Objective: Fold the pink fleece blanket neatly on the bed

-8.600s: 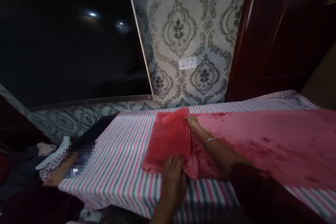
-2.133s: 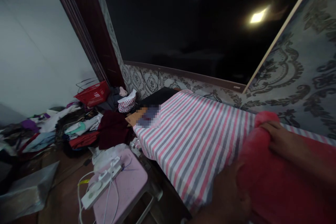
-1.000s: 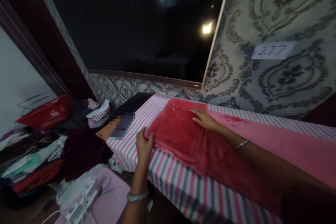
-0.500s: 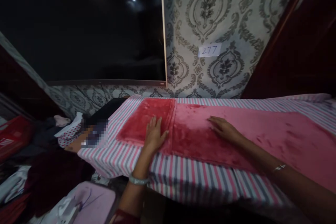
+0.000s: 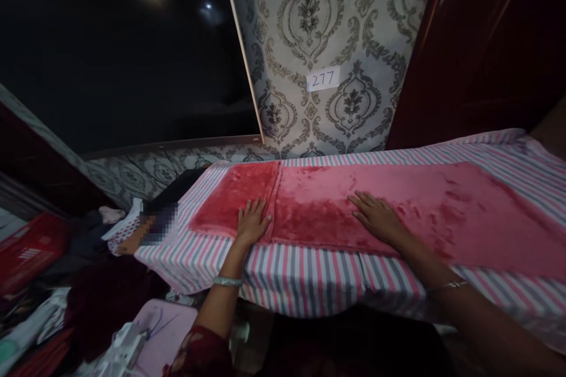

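A long red-pink plush blanket (image 5: 318, 206) lies stretched across a striped cloth (image 5: 300, 274), which covers the table and hangs over its front. At the blanket's left end a section (image 5: 230, 194) is folded over, and its edge runs front to back. My left hand (image 5: 252, 221) rests flat on this folded section near the edge, fingers spread. On the single-layer part to the right, my right hand (image 5: 375, 215) lies palm down with its fingers stretched out. Neither hand grips the fabric.
A large dark television (image 5: 132, 59) hangs on the patterned wall, beside a paper label (image 5: 323, 78) reading 277. Piled clothes (image 5: 101, 300), a red box (image 5: 33, 253) and a pink lid-like panel (image 5: 163, 330) lie at the lower left. A dark red wooden panel (image 5: 477, 53) stands at the right.
The view has turned towards the right. My right hand has shifted a little over the blanket and its fingers are more spread. My left hand stays on the folded section.
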### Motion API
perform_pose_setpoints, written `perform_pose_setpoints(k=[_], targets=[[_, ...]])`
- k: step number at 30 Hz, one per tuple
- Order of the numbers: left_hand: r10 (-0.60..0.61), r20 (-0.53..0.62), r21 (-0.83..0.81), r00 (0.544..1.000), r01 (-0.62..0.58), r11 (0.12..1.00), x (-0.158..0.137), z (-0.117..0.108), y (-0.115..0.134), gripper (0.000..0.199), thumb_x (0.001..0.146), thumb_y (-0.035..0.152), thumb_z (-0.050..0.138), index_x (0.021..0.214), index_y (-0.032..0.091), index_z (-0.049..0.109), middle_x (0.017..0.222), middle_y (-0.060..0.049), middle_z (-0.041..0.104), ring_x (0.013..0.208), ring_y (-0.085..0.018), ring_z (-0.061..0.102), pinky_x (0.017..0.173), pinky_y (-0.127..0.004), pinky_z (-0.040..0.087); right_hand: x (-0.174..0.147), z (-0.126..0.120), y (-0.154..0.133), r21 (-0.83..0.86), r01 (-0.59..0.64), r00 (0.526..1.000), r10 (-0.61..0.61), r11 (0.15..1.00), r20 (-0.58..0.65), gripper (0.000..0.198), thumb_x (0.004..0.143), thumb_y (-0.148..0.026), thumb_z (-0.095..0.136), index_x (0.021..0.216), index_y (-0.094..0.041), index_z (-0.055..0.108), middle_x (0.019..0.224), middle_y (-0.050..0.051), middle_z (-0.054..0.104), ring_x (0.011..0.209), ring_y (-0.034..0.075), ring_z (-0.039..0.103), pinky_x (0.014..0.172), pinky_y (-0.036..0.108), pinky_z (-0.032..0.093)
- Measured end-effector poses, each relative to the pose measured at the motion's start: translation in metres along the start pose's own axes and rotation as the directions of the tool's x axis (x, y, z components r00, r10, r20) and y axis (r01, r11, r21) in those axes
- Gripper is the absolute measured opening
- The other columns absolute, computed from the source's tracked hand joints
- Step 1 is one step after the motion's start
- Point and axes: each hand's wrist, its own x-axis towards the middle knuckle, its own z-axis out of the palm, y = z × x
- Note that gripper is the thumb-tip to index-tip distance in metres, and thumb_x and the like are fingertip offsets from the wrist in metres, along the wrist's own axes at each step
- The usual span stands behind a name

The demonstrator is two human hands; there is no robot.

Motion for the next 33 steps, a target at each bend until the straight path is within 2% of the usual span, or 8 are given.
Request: perform_pose_setpoints(k=[4,9,11,15,20,24,28,33], targets=[[0.087,-0.169,-0.064,0.982,-0.099,0.993,-0.015,0.007,-0.013,0.054,0.092,0.034,0.054,0.142,0.018,0.051,0.150,-0.015,0.050,0.140,-0.030,0.045,0.114,-0.048,0.037,0.001,0.000,0.002,0.013,0.012,1.000,-0.012,1.000,-0.010,0.050,0.100,-0.042,0.034,0.143,-0.025,0.053,0.152,0.011,0.049,0.139,0.030,0.046,0.108,0.054,0.042],[0.065,-0.325,0.049,0.943,-0.051,0.997,-0.043,0.006,-0.009,0.048,0.087,0.031,0.058,0.131,0.012,0.058,0.131,-0.020,0.059,0.118,-0.035,0.056,0.096,-0.050,0.049,-0.001,0.003,0.005,0.002,0.028,0.999,-0.028,1.000,-0.027,0.050,0.100,-0.042,0.035,0.143,-0.025,0.053,0.151,0.011,0.050,0.138,0.031,0.047,0.107,0.054,0.042],[0.072,-0.334,0.066,0.940,-0.053,0.996,-0.049,0.003,-0.008,0.045,0.086,0.029,0.059,0.127,0.012,0.059,0.123,-0.019,0.061,0.110,-0.034,0.058,0.091,-0.049,0.050,-0.001,0.003,0.007,0.003,0.037,0.999,-0.037,0.999,-0.022,0.050,0.100,-0.043,0.035,0.143,-0.025,0.054,0.150,0.011,0.050,0.138,0.030,0.047,0.107,0.053,0.043],[0.113,-0.341,0.019,0.933,-0.113,0.993,-0.052,0.003,-0.013,0.033,0.083,0.017,0.057,0.116,0.014,0.063,0.112,-0.015,0.064,0.105,-0.029,0.060,0.094,-0.042,0.050,-0.002,0.004,0.010,0.014,0.040,0.999,-0.039,0.999,-0.017,0.050,0.100,-0.043,0.034,0.143,-0.025,0.053,0.150,0.010,0.051,0.138,0.030,0.047,0.108,0.053,0.043],[0.092,-0.349,-0.004,0.932,-0.100,0.995,-0.050,-0.001,-0.015,0.021,0.093,0.019,0.045,0.098,0.018,0.066,0.097,-0.011,0.067,0.095,-0.025,0.063,0.089,-0.039,0.051,-0.003,0.006,0.013,0.043,0.039,0.999,-0.039,0.998,-0.012,0.052,0.100,-0.044,0.032,0.145,-0.026,0.051,0.152,0.010,0.049,0.139,0.032,0.045,0.108,0.055,0.041],[0.147,-0.414,0.030,0.898,-0.149,0.988,-0.051,-0.007,-0.007,0.022,0.094,0.019,0.045,0.102,0.017,0.065,0.097,-0.011,0.068,0.094,-0.026,0.062,0.086,-0.038,0.050,-0.002,0.006,0.012,0.050,0.041,0.999,-0.040,0.998,-0.006,0.053,0.099,-0.043,0.033,0.145,-0.026,0.052,0.151,0.010,0.050,0.139,0.032,0.045,0.109,0.054,0.040],[0.255,-0.338,0.096,0.906,-0.237,0.967,-0.059,0.000,0.000,0.020,0.094,0.018,0.045,0.096,0.019,0.066,0.093,-0.010,0.067,0.090,-0.025,0.062,0.084,-0.039,0.050,-0.002,0.003,0.010,0.038,0.036,0.999,-0.036,0.999,-0.001,0.053,0.099,-0.043,0.032,0.142,-0.023,0.054,0.150,0.011,0.051,0.138,0.032,0.046,0.108,0.054,0.042],[0.263,-0.335,0.074,0.905,-0.253,0.965,-0.069,0.011,0.000,0.017,0.093,0.025,0.050,0.100,0.018,0.064,0.094,-0.009,0.066,0.092,-0.026,0.061,0.084,-0.039,0.049,-0.002,0.002,0.009,0.035,0.029,1.000,-0.029,0.999,0.001,0.052,0.099,-0.044,0.033,0.143,-0.024,0.054,0.150,0.011,0.051,0.138,0.031,0.046,0.108,0.052,0.041]])
